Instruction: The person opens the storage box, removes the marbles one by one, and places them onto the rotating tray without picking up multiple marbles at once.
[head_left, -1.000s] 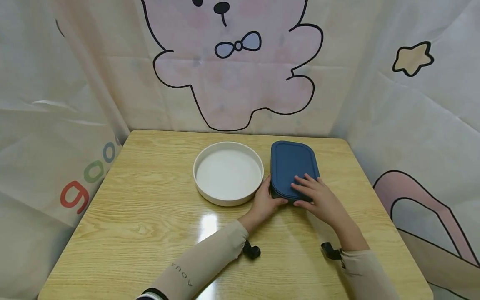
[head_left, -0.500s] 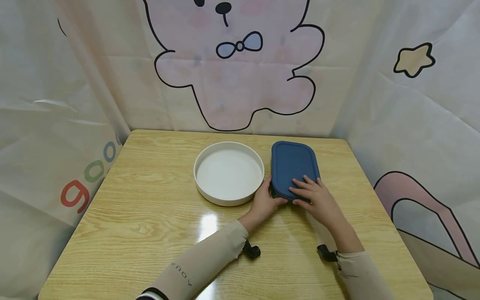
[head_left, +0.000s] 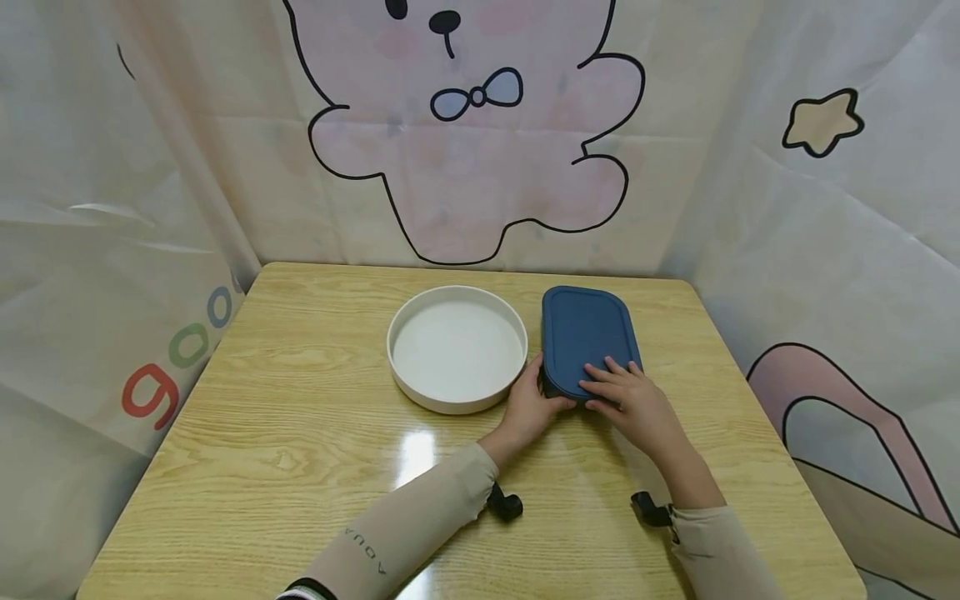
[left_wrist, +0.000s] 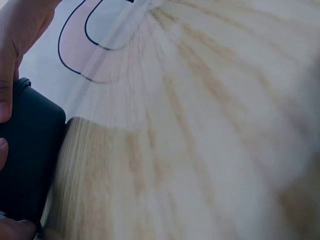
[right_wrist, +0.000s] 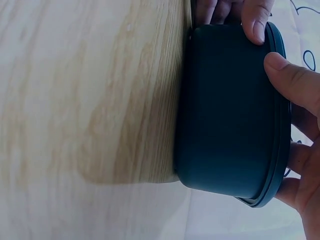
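Observation:
A rectangular food container (right_wrist: pixel 225 110) with a blue lid (head_left: pixel 588 329) stands on the table, its lid in place. My left hand (head_left: pixel 528 410) grips the body at the near left corner, thumb on the front wall and fingers along the left side. Over the near right part of the lid lies my right hand (head_left: pixel 637 408), fingers spread. In the right wrist view its thumb (right_wrist: pixel 290 80) presses against the lid's rim, with the other fingers behind the lid. The left thumb (right_wrist: pixel 256 27) shows on the front wall just below the rim.
Left of the container stands a round white dish (head_left: pixel 459 350) with a low wall, close to my left hand. Both rest on a wood-grain table (head_left: pixel 300 450). Printed cloth (head_left: pixel 480 208) hangs behind and at both sides.
My right hand has shifted slightly on the lid, and its forearm has swung a little to the left. The left hand and the container hold their place.

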